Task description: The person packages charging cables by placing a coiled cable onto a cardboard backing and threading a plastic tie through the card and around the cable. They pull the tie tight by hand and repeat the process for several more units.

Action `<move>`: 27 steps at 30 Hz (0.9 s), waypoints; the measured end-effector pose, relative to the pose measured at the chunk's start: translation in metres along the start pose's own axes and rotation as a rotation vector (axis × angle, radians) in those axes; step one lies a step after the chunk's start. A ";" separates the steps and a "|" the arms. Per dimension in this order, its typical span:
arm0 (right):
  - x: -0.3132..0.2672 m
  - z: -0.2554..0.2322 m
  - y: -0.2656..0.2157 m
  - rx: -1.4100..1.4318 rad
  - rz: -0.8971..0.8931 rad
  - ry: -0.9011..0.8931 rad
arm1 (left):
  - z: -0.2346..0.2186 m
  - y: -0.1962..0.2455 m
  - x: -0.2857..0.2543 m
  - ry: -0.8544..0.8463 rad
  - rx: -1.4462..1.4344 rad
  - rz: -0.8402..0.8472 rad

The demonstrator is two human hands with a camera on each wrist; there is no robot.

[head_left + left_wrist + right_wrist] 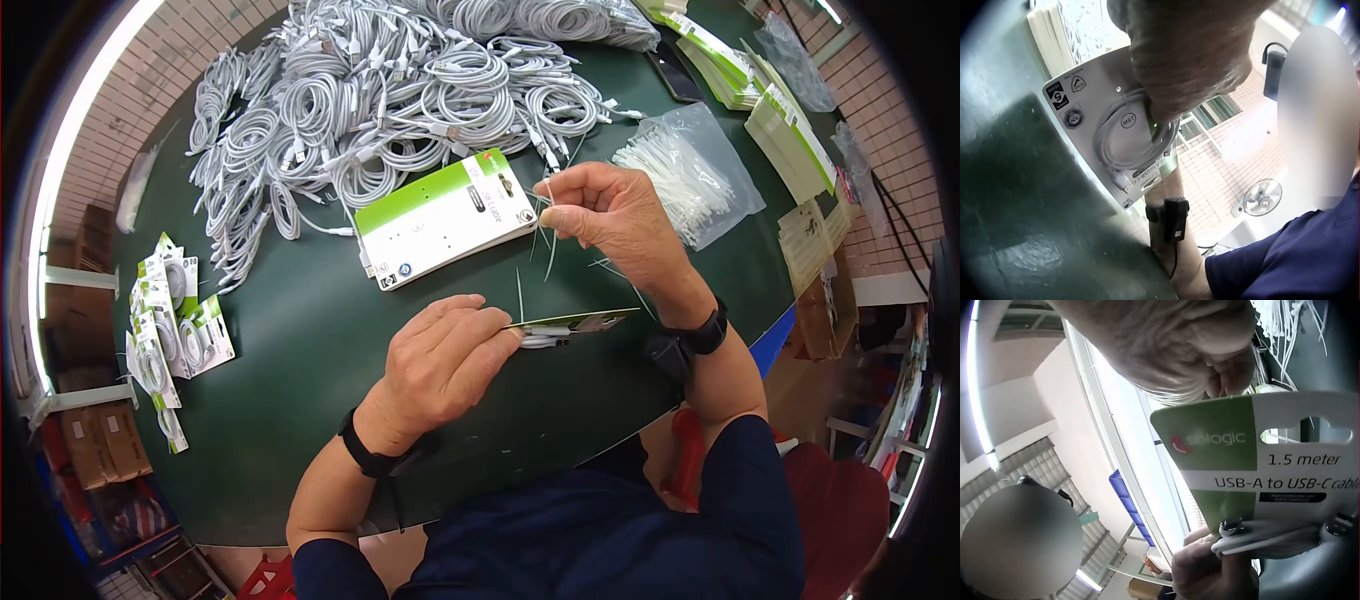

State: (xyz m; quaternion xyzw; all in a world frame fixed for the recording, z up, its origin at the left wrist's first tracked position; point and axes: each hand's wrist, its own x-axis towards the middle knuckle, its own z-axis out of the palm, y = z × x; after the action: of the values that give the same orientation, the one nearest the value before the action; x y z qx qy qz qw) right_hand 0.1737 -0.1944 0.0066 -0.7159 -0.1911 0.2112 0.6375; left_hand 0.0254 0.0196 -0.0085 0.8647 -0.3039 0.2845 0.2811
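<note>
My left hand (pixel 445 360) grips the edge of a green and white card (pixel 590 321), held on edge above the table. A white coiled cable (pixel 1105 140) lies against one face of this card, and its print in the right wrist view reads USB-A to USB-C cable. Across from it, my right hand (pixel 625 215) pinches a thin pale cable tie (pixel 549 196) between thumb and forefinger. In the right wrist view, fingers (pixel 1216 572) of the left hand show beneath the card. Beyond both hands lies a stack of flat printed cards (pixel 440 225).
A big heap of coiled white cables (pixel 400 100) covers the table's far side. White cable ties spill from a plastic bag (pixel 725 165) at the right, with loose ties by the card stack. Carded cables (pixel 165 335) lie left; more cards (pixel 790 135) and a phone (pixel 675 75) lie far right.
</note>
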 end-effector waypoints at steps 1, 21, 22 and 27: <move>0.000 0.000 0.000 0.026 0.015 0.011 | 0.000 0.000 0.000 0.002 -0.008 0.009; 0.002 0.016 0.028 0.122 0.110 -0.081 | 0.004 0.001 -0.001 -0.008 0.002 0.033; 0.001 0.017 0.027 0.113 0.112 -0.083 | 0.003 0.002 -0.002 -0.022 -0.003 0.024; 0.000 0.018 0.028 0.051 0.101 -0.137 | 0.002 0.003 -0.003 -0.036 -0.006 0.012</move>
State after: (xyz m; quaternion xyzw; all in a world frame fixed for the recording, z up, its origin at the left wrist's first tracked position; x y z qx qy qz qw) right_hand 0.1643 -0.1823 -0.0235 -0.6920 -0.1925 0.2966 0.6294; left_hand 0.0221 0.0170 -0.0109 0.8669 -0.3150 0.2698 0.2766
